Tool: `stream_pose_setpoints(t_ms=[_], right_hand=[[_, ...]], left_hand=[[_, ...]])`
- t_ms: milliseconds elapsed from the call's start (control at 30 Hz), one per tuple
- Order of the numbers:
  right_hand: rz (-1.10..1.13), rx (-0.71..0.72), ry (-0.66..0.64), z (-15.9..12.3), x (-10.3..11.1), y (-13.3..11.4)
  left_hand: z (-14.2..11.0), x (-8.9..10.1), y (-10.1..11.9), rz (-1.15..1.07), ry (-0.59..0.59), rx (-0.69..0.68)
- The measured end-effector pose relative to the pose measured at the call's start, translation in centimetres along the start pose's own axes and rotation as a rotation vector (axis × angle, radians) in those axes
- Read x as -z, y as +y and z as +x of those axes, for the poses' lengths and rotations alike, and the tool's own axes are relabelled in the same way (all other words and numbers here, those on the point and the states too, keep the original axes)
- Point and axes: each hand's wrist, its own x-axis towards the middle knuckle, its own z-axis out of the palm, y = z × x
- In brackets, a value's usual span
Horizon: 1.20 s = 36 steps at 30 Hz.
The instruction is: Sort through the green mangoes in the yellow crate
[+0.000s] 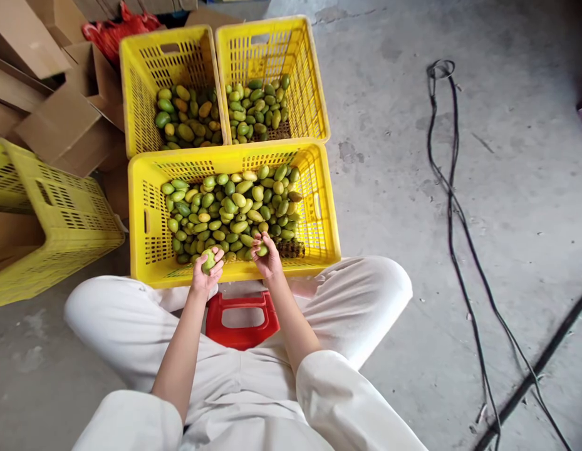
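Observation:
My left hand [207, 270] is closed around a green mango [208, 260], held over the near edge of a yellow crate [234, 273]. To its right, my right hand [268, 257] grips another small green mango [262, 250], partly covered by the fingers. Beneath and beyond both hands, the crate holds a heap of small green and yellowish mangoes [234, 207]. Part of the crate's slatted bottom shows at its near right corner.
Behind stand two more yellow crates [171, 37] [314, 81] with mangoes. Cardboard boxes [65, 125] and a tipped yellow crate [69, 219] lie at left. A red stool [241, 338] is between my legs. Black cables [453, 188] run across the concrete floor [379, 207] at right.

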Motion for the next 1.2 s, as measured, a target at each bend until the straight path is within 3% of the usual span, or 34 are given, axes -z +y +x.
stream_pose_setpoints(t_ms=[267,467,700,933,1100,1200], right_hand=[[0.014,0.054,-0.001,0.1,-0.1,0.1],[-0.02,0.079,0.027,0.4,0.2,0.2],[-0.113,0.146,-0.043,0.4,0.1,0.4],[-0.065,0.098,-0.1,0.2,0.2,0.4],[-0.063,0.093,-0.017,0.2,0.1,0.2],[-0.059,0.071,-0.049,0.0,0.0,0.1]], left_hand=[[-0.1,0.1,-0.1,0.089,-0.061,0.033],[-0.4,-1.2,-0.1,-0.028,0.029,-0.109],[-0.1,-1.0,-0.6,0.087,0.095,-0.087],[0.0,0.3,-0.6,0.091,-0.025,-0.01],[-0.2,0.9,0.1,0.059,-0.089,0.038],[-0.2,0.8,0.2,0.06,-0.114,0.075]])
